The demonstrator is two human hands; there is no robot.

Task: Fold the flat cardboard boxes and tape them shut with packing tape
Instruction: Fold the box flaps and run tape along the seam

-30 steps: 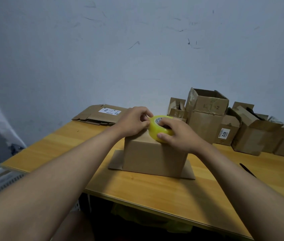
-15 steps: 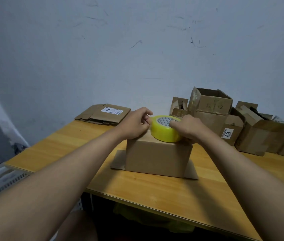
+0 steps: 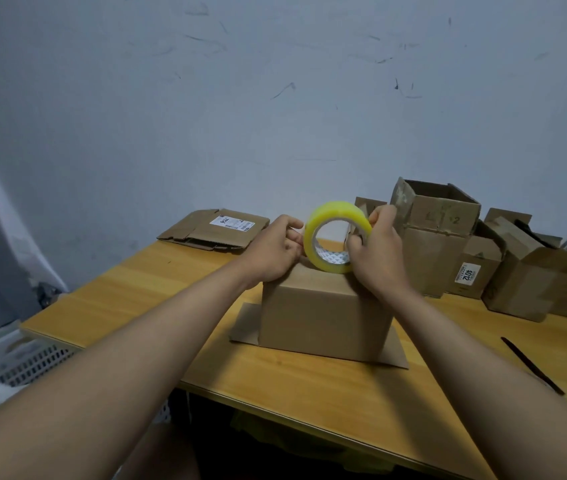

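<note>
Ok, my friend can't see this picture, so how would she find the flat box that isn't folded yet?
Start at the wooden table and look to its far left corner by the wall. The flat cardboard box lies there alone. Unlike the boxes standing on the right, it is squashed flat, with a white label on top.

A wooden table [image 3: 129, 299] (black pen [image 3: 531, 366] lying right).

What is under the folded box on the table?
Flat cardboard flaps stick out from under the folded box at both sides, lying on the table. Anything beneath the box is hidden.
</note>
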